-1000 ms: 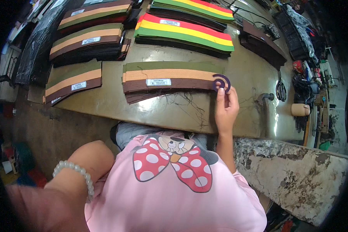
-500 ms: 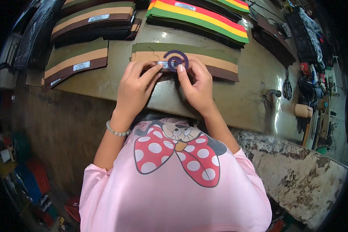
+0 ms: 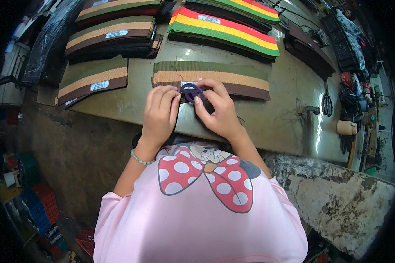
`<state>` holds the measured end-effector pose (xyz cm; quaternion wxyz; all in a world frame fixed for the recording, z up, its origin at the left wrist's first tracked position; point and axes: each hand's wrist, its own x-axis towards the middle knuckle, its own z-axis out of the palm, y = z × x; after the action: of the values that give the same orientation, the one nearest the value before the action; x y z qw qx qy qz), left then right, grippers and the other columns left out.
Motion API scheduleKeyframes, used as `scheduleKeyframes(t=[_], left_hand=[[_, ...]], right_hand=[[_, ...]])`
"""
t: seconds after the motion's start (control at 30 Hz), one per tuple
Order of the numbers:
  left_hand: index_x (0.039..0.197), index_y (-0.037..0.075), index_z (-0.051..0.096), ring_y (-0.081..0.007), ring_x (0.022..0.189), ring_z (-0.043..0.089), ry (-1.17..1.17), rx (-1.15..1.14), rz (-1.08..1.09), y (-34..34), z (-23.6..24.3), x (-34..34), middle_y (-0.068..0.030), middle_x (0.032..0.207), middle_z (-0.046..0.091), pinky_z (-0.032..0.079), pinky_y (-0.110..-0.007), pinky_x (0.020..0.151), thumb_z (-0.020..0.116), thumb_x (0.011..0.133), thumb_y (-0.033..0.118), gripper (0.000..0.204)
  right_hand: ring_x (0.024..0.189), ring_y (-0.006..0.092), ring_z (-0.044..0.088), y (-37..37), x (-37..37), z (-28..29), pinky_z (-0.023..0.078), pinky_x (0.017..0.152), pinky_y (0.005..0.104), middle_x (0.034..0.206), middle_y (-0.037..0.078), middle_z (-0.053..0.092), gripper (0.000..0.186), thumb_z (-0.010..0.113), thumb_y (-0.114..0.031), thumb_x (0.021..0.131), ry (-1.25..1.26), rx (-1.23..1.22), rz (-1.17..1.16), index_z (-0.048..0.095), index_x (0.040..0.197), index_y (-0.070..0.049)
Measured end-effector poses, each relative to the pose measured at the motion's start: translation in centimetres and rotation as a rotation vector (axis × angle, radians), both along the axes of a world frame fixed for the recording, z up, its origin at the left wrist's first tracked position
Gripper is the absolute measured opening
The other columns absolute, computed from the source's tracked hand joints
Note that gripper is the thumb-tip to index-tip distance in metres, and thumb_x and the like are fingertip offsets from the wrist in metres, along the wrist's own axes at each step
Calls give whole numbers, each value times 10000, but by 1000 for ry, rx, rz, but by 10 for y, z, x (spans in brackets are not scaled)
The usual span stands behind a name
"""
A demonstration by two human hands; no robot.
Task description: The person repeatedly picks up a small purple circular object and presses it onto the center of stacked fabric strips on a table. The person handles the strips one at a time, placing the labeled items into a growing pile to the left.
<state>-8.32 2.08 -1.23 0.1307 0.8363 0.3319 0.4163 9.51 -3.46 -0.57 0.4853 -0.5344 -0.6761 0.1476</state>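
My right hand (image 3: 217,107) is closed on dark purple scissors handles (image 3: 191,93), with the thumb against the loops; the blades do not show. Close beside it, my left hand (image 3: 159,109) pinches thumb and fingers together at the handles' left side, and what lies between its fingertips is too small to make out. Both hands are over the near edge of a stack of green, tan and brown striped webbing strips (image 3: 232,78) with a pale label partly hidden behind the handles. A loose dark thread (image 3: 176,70) curls across the strips.
Another striped stack (image 3: 96,79) lies left, with a thicker one (image 3: 112,35) behind it. A red, yellow and green stack (image 3: 226,33) is at the back, brown pieces (image 3: 307,50) at the back right. A metal fitting (image 3: 311,109) stands on the table (image 3: 267,131).
The purple handles have tilted and come nearer to my left fingertips. The whole view has shifted slightly, so the table and stacks sit lower in it.
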Motion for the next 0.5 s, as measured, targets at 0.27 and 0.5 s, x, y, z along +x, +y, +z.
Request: scheduleKeyframes(t=[0.27, 0.5], left_hand=[[1006, -19, 616, -352, 933, 613, -48, -54, -47, 13, 13, -2, -163, 982, 631, 497, -423, 832, 663, 883, 24, 140], [964, -22, 690, -219, 792, 649, 225, -435, -225, 76, 42, 0, -119, 909, 598, 511, -335, 724, 723, 869, 86, 148]], right_hand=[[975, 332, 633, 1, -2, 6, 508, 860, 381, 1074, 184, 625, 129, 667, -51, 855, 50, 43, -55, 628, 921, 53], [804, 298, 629, 15, -15, 11, 514, 740, 362, 952, 171, 624, 119, 663, -61, 871, 220, -123, -318, 628, 878, 53]])
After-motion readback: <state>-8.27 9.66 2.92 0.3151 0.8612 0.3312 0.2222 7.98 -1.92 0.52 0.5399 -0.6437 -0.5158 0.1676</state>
